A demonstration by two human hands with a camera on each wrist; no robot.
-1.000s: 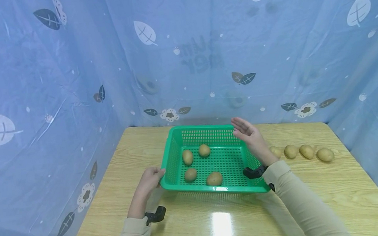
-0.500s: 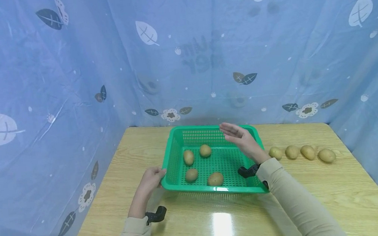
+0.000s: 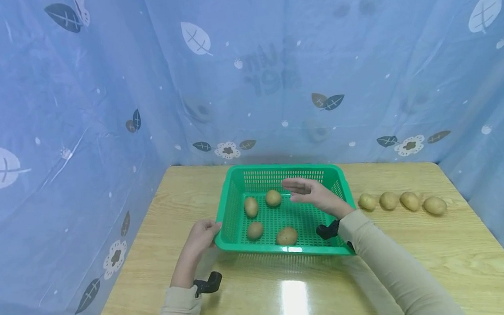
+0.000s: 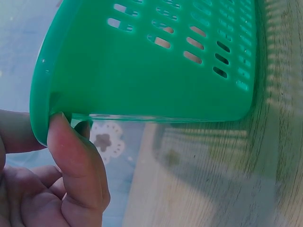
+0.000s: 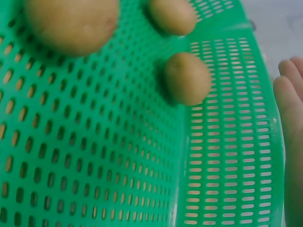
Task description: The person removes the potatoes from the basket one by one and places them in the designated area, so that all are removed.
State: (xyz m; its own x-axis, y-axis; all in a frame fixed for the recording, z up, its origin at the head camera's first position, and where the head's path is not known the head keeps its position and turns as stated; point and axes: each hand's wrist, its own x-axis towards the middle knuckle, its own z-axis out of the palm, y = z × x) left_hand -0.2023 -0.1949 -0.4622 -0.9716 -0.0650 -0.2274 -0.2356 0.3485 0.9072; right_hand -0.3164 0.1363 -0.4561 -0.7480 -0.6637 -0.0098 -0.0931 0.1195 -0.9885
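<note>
A green plastic basket [image 3: 260,249] with slotted walls stands on the table, and several potatoes [image 3: 287,236] lie on its floor. At its near left corner my left hand [image 3: 200,238] pinches the rim; in the left wrist view its thumb and curled finger grip the basket [image 4: 142,80] from both sides. My right hand [image 3: 311,196] hovers over the right part of the basket, fingers straight and together, thumb apart, holding nothing. In the right wrist view, the right hand's fingers show at the right edge, with the potatoes [image 5: 188,79] below and to the left.
A row of several potatoes [image 3: 389,201] lies on the wooden table [image 3: 246,298] right of the basket. Blue patterned curtains [image 3: 267,76] hang behind and on both sides of the table. A black camera mount [image 3: 209,283] sits on each wrist.
My right hand has moved left and lower over the basket, tilting flatter, with its fingers still straight. My left hand keeps its hold on the rim. The potatoes stay where they were.
</note>
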